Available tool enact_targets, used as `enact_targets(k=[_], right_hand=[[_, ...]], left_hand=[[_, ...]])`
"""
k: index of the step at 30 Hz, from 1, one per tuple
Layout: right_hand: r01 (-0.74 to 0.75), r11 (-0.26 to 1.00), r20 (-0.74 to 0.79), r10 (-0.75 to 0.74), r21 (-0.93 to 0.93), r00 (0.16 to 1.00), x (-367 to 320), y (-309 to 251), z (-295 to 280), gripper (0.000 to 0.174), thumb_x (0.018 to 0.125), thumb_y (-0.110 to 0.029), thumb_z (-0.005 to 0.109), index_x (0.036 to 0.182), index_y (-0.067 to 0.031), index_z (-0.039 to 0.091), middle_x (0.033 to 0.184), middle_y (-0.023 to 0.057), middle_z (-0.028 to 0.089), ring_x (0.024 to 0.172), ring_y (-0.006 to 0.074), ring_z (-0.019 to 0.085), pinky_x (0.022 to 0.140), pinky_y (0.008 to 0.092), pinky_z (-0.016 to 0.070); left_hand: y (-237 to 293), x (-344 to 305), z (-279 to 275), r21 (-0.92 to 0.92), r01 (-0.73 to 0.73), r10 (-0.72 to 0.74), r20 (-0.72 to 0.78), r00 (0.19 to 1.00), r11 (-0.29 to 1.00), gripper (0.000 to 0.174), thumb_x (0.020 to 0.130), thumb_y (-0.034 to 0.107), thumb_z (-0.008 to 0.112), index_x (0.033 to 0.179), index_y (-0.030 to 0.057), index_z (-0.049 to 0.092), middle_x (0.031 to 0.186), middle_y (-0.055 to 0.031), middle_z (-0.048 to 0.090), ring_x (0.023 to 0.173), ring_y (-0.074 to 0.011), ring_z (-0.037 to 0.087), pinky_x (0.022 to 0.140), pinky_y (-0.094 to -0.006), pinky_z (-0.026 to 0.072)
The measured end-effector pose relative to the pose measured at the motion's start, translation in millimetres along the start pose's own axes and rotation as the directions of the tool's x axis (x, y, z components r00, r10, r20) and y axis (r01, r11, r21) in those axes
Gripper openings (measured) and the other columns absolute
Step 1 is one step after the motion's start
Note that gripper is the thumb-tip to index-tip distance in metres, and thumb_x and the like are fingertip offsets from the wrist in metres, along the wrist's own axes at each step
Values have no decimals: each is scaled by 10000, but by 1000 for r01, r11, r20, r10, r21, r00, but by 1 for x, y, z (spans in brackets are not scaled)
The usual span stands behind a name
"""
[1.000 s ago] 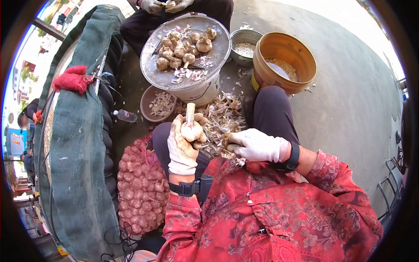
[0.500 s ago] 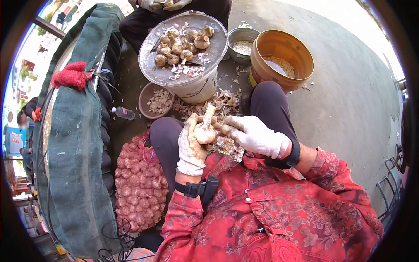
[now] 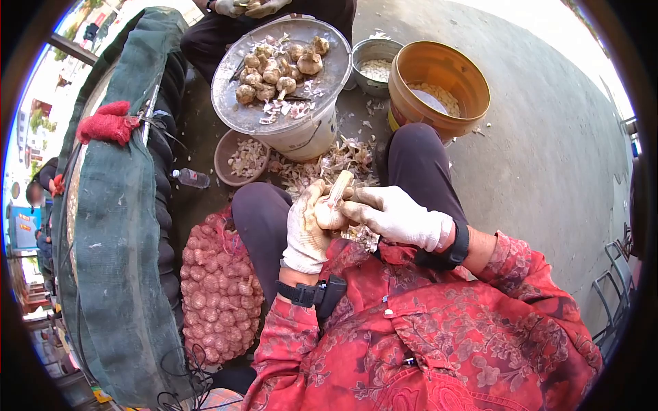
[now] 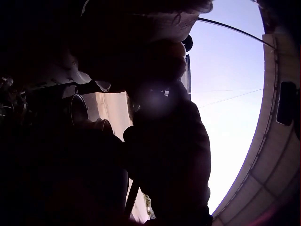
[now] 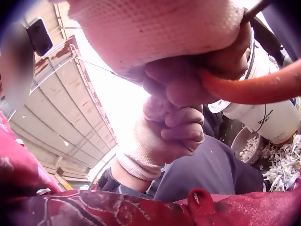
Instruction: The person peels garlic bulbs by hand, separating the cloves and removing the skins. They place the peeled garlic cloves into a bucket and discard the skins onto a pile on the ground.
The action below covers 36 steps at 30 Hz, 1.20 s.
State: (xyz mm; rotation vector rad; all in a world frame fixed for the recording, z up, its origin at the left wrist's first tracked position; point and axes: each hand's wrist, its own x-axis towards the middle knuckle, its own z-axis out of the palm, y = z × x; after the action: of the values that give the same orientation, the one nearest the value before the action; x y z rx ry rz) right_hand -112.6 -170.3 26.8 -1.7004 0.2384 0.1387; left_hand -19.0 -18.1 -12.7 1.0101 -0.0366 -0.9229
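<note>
A garlic bulb [image 3: 331, 214] with its thick stem pointing up is gripped by my gloved left hand [image 3: 306, 233]. My gloved right hand [image 3: 401, 216] is close against the bulb's right side, fingers curled. In the right wrist view, a curved orange tool [image 5: 256, 89] comes out from under the right hand's fingers [image 5: 181, 87]; its working end is hidden. The left hand [image 5: 153, 141] shows below it there, fingers bent. Deep shadow hides most of the left wrist view. Ahead stands a lidded white bucket [image 3: 312, 140] with several unpeeled bulbs [image 3: 277, 75] on its lid.
Garlic skins [image 3: 329, 168] litter the floor between my knees. A bowl of cloves [image 3: 240, 159], a metal pot [image 3: 375, 72] and an orange bucket [image 3: 439, 89] stand around the white bucket. A net sack of garlic [image 3: 219, 294] leans at my left. Another person's gloved hands [image 3: 250, 5] are opposite.
My left hand has carried the bulb rightward and tilted its stem to the right. The right hand has come up from over the skins to the bulb's side.
</note>
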Motion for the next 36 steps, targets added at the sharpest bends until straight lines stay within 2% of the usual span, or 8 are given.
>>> enact_targets(k=[4, 6, 10, 13, 25, 28, 30, 36], right_hand=[[-171, 985, 160, 175, -38, 972, 5, 5, -5, 411, 937, -340, 576, 1195, -22, 599, 1043, 84, 676, 955, 90, 582, 859, 259, 463], [-97, 988, 119, 82, 120, 989, 3, 5, -1, 414, 920, -336, 612, 1179, -13, 606, 1020, 65, 678, 931, 79, 576, 852, 253, 460], [-139, 977, 169, 112, 160, 979, 9, 16, -2, 419, 921, -340, 618, 1184, -14, 607, 1041, 27, 673, 932, 82, 575, 858, 253, 458], [-86, 955, 166, 39, 285, 985, 11, 14, -2, 423, 926, -348, 613, 1177, -8, 610, 1047, 11, 663, 932, 87, 576, 849, 250, 464], [-123, 974, 117, 102, 190, 988, 16, 1, 5, 360, 898, -369, 628, 970, -22, 691, 797, 57, 672, 727, 128, 605, 680, 296, 485], [174, 874, 256, -59, -455, 965, 18, -11, -2, 419, 878, -468, 539, 911, -77, 685, 785, 197, 634, 750, 356, 615, 672, 415, 481], [216, 812, 285, -64, -542, 956, 18, -6, 3, 400, 873, -458, 546, 897, -77, 667, 773, 168, 641, 743, 354, 622, 664, 433, 479], [291, 793, 308, -137, -535, 941, 15, 11, 4, 346, 847, -421, 591, 892, -85, 661, 762, 161, 636, 732, 353, 625, 667, 433, 482]], left_hand=[[2, 3, -5, 529, -142, 155, 19, 988, 836, 310, 956, 275, 443, 1052, 15, 583, 890, -106, 661, 740, -189, 632, 598, -272, 514], [13, 3, -1, 866, -481, 364, 409, 837, 134, 239, 888, 207, 506, 980, 15, 613, 857, -117, 651, 763, -240, 633, 670, -309, 510], [8, 5, 0, 865, -495, 469, 405, 785, 80, 312, 884, 293, 502, 960, 17, 627, 836, -108, 646, 748, -238, 628, 701, -293, 504], [9, -4, 16, 84, 9, -7, -23, 1000, 996, 355, 730, 251, 618, 985, 4, 628, 773, -88, 633, 633, -183, 602, 590, -280, 480], [3, -12, 8, 426, -148, 185, -47, 982, 892, 507, 988, 419, 331, 1034, -3, 607, 891, -69, 644, 738, -164, 637, 602, -261, 506], [3, 1, -11, 862, -418, 463, 257, 848, 288, 500, 991, 415, 342, 1069, -7, 598, 921, -89, 658, 828, -199, 642, 724, -307, 513], [-3, 7, -13, 580, -250, 294, 20, 956, 775, 490, 988, 415, 373, 1102, -14, 578, 939, -119, 659, 836, -221, 644, 726, -312, 520], [-3, 5, 2, -205, -132, 88, -208, 974, 970, 432, 974, 368, 441, 1085, -27, 578, 877, -151, 664, 752, -214, 636, 644, -280, 518]])
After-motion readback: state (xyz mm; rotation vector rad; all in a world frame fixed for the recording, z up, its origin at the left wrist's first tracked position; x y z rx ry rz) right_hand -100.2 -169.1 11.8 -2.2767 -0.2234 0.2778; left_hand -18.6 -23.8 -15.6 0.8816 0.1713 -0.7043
